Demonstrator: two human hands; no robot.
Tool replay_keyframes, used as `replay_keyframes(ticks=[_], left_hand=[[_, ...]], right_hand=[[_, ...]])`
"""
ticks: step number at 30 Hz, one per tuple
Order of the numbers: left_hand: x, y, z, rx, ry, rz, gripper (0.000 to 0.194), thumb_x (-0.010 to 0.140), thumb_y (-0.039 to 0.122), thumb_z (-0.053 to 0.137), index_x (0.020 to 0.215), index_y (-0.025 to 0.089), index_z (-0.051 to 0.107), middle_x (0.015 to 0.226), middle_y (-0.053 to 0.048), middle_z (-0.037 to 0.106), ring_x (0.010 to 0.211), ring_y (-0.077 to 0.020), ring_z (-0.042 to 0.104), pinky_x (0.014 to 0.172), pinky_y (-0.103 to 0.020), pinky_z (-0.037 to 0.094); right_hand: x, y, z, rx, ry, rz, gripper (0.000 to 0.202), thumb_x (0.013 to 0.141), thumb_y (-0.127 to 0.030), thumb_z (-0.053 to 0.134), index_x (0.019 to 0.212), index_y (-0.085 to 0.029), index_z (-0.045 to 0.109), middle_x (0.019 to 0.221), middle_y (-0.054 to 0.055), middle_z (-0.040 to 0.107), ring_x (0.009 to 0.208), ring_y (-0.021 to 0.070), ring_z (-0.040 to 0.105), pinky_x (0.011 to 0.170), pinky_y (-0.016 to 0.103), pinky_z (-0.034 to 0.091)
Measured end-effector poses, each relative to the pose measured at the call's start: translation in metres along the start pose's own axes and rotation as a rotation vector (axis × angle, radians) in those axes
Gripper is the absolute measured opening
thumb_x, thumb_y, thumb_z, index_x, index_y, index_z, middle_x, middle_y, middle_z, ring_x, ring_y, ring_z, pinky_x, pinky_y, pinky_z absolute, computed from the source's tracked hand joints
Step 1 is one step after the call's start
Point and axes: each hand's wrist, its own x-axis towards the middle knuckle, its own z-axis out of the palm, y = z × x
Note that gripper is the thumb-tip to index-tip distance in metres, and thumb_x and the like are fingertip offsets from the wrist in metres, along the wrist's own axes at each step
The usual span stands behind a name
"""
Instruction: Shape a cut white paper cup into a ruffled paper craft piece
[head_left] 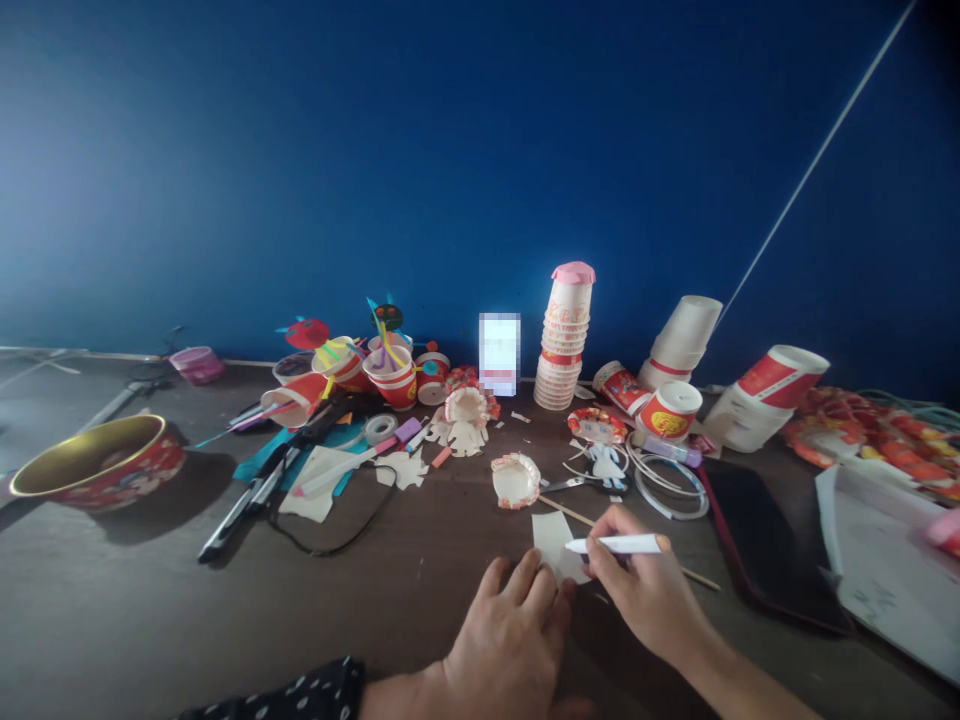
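Observation:
A white marker [628, 544] with an orange end is gripped in my right hand [649, 590], its tip over a small piece of cream paper [551, 538]. My left hand [517, 620] lies flat at the paper's lower left edge, fingers stretched out on it or right beside it. Just beyond the paper sits a cut-out with a frilled, orange-patterned rim [516, 481]. A thin wooden stick [574, 512] runs behind the paper and under my right hand. Near it are scissors [566, 485] and a paper doll figure [604, 463].
A tall stack of paper cups [564, 345] stands at the back, with more cups [395, 378] to the left. At right lie a dark phone [772, 545] and a white sheet [892, 580]. A gold-lined red bowl [127, 470] stands left, beside pens [244, 510] and tape [381, 429].

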Motion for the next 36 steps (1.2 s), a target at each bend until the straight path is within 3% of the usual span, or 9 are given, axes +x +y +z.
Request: replay_keyframes(ticks=[32, 36], left_hand=[[0.0009, 0.0008, 0.0003, -0.008, -0.026, -0.014, 0.075, 0.083, 0.065, 0.037, 0.135, 0.010, 0.035, 0.130, -0.021, 0.044, 0.124, -0.0356, 0.033, 0.096, -0.056, 0.033], [0.0007, 0.0003, 0.0007, -0.018, -0.026, -0.016, 0.076, 0.083, 0.065, 0.037, 0.136, 0.010, 0.034, 0.130, -0.021, 0.043, 0.125, -0.0363, 0.032, 0.096, -0.057, 0.033]], right_hand=[[0.0004, 0.0016, -0.0044, -0.025, 0.002, 0.033, 0.014, 0.074, -0.023, 0.046, 0.060, -0.022, 0.042, 0.047, -0.005, 0.045, 0.045, 0.0118, 0.044, 0.044, 0.022, 0.033], [-0.0004, 0.0029, -0.0045, 0.063, 0.028, 0.040, 0.016, 0.076, -0.025, 0.047, 0.060, -0.022, 0.042, 0.048, -0.005, 0.045, 0.046, 0.0123, 0.046, 0.045, 0.022, 0.036]])
